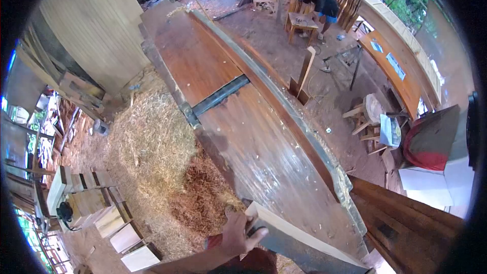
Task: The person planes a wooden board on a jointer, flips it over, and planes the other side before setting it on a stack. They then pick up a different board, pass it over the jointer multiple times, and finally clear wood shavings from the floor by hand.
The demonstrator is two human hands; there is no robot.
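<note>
1. The board (299, 248) is gripped at its end by the left hand (237, 236).
2. It is held over the near end of the long bench (264, 144).
3. The right hand's state cannot be told.

Bare left forearm (198, 259), bare grip (237, 236), dark red clothing (256, 264).

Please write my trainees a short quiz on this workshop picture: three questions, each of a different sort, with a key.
1. Multiple choice: the wearer's left hand is touching (a) a bucket, (b) a board, (c) a stool.
2. True or false: the person in the background is standing upright.
3. Fill in: in the picture, the main heap of shavings lies on the ground to the ____ of the long work surface.

Key: 1. b. 2. False; that person bends forward. 3. left.
</note>
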